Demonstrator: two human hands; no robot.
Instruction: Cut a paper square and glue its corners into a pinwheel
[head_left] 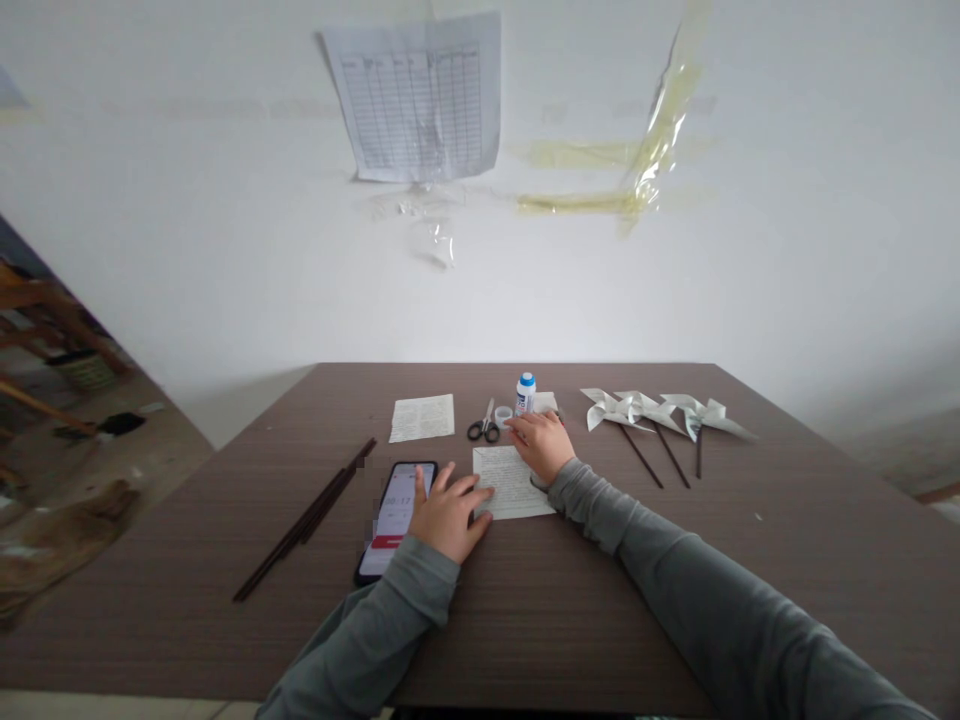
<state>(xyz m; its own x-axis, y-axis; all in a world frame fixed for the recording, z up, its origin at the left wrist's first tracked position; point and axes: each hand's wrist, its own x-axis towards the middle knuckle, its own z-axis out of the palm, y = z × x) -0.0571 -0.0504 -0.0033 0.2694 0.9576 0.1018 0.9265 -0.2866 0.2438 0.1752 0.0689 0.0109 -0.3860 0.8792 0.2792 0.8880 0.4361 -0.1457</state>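
Observation:
A printed sheet of paper (506,490) lies in front of me on the brown table. My left hand (450,515) is open, its spread fingers resting at the sheet's left edge and beside a phone (397,515) whose screen shows a timer. Over the sheet's upper right part is my right hand (544,445), fingers stretched toward a small white round container (503,415); nothing shows in them. Just behind it stands a white bottle with a blue cap (526,393). Black-handled scissors (484,428) lie to the left. Part of a dark curved thing shows under my right wrist.
Several dark thin sticks (307,520) lie at the left. Another printed paper piece (422,417) is behind the phone. Three paper pinwheels on sticks (656,415) lie at the right. A white wall (480,310) with a taped-up sheet (416,100) rises behind the table.

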